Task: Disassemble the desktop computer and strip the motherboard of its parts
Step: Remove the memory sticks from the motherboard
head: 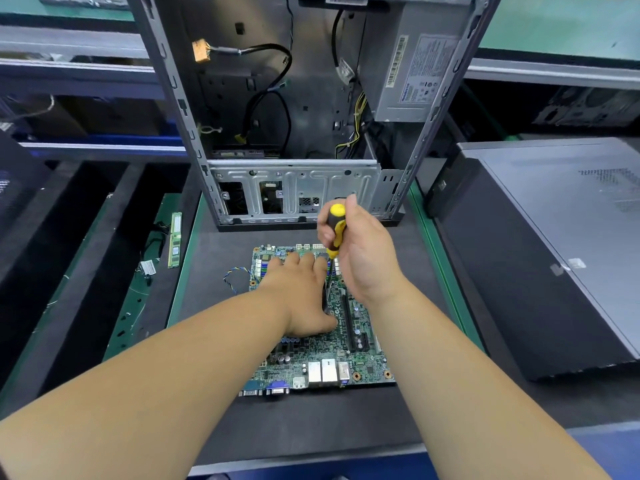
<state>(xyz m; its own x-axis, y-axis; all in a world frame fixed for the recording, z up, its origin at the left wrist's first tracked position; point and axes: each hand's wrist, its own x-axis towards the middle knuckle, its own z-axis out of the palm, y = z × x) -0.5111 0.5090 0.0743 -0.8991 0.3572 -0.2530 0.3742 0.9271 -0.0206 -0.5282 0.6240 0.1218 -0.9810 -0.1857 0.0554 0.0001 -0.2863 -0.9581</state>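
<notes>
Far to the left of the left hand, a green memory stick (175,239) lies on a green strip, with a small tagged cable (148,268) just beside it. Closer in, a twisted blue and yellow wire (237,277) loops on the dark mat (214,258) just left of the circuit board.

The left hand (300,292) lies palm down on the circuit board (322,358), fingers straight and spread loosely, pressing on the board's upper middle part. The board rests flat on the mat under both hands, its row of ports at the edge nearest the person.

Beyond the hands stands the opened computer case (298,109), its side off, loose cables (270,98) hanging inside and a grey power supply box (408,71) in its upper right corner.

The right hand (360,251) is curled round the yellow and black handle of a screwdriver (335,230), held nearly upright. Its shaft runs down just beside the left hand's fingers to the board; the tip is hidden, so what it touches cannot be told.

Well to the right of the right hand lies a closed grey computer case (554,244) on its side.
</notes>
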